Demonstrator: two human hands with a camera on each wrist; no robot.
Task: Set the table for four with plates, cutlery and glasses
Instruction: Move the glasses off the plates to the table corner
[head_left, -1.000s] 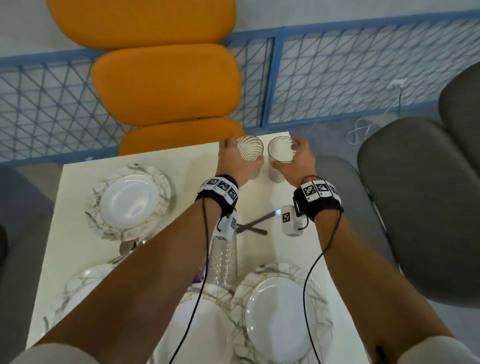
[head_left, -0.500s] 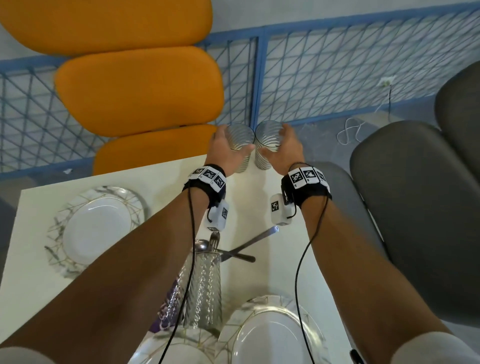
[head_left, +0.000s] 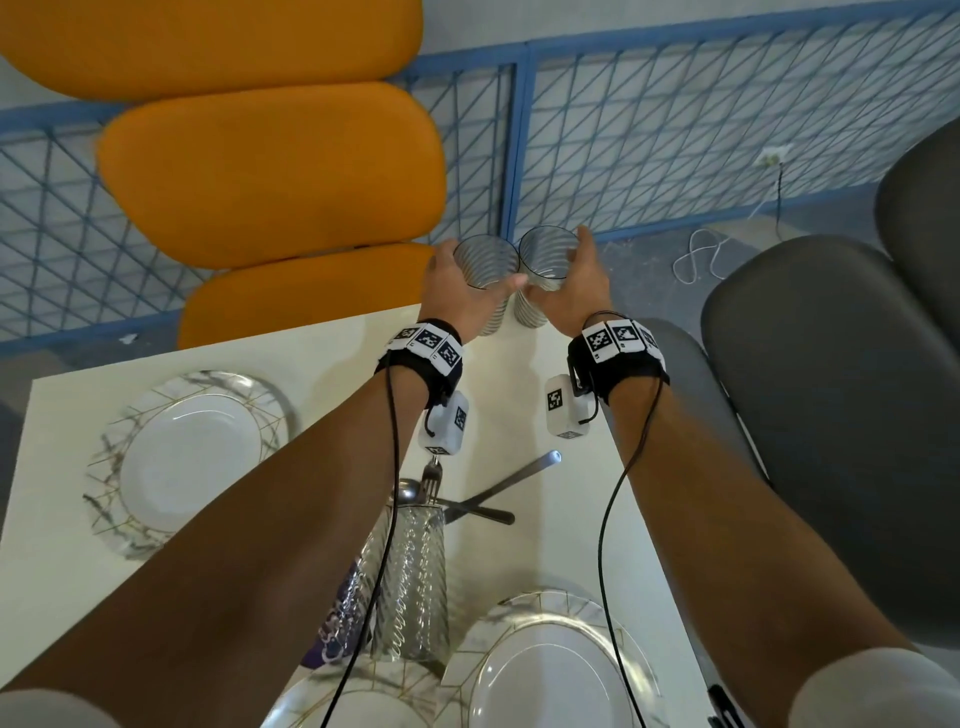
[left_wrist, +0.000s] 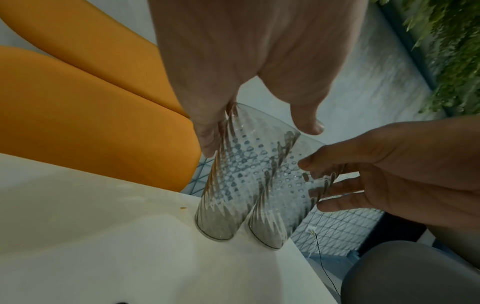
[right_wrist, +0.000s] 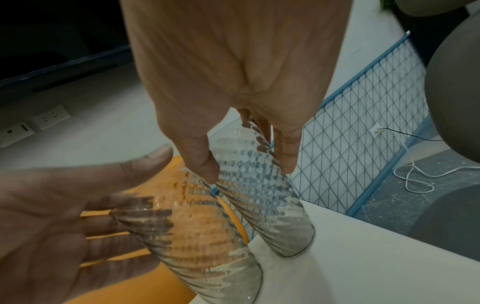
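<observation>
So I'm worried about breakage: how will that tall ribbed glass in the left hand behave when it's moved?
The glass looks thin-walled and clear, so probably fragile if knocked against its neighbour, which stands right beside it. Tall and narrow, near the table corner, it may tip easily. Its spiral ribs likely give the left hand some grip.

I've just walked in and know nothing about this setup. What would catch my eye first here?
Two ribbed glasses held side by side at the table's far edge: the left hand grips one glass, the right hand the other glass. Behind them sits a bright orange chair, and marbled plates lie on the white table.
</observation>
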